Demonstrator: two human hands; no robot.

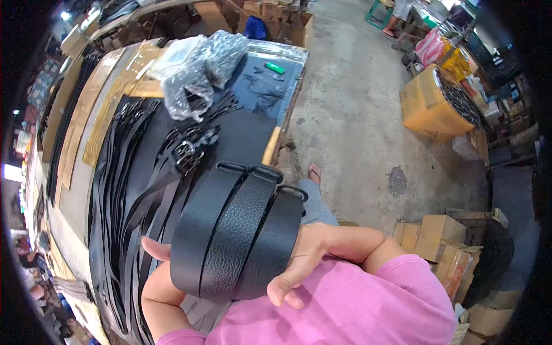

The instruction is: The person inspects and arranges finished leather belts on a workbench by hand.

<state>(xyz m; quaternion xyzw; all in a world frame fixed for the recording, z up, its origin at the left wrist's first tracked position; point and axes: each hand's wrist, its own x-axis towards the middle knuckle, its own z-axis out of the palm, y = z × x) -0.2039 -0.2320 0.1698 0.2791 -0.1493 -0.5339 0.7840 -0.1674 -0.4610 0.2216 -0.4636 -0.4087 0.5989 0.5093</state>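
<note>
Three wide black leather belts [230,236] lie side by side in a curved bundle in front of my chest, one with a pebbled grain. Dark buckles or loops [264,172] show at their upper ends. My right hand [296,264] grips the bundle's right side, thumb at the front. On the left side my left hand [158,250] holds it too; only its thumb shows, and its other fingers are hidden behind the leather. Beside the bundle, many narrow black straps [118,213] with metal buckles [190,149] lie on the table.
Clear plastic wrapping [195,75] and a green lighter-like object [275,68] lie on the table's far part. A large carton [431,103] of dark items stands across the concrete floor [351,115]. Smaller cartons [437,236] are stacked at right. Another person's leg [392,26] shows far off.
</note>
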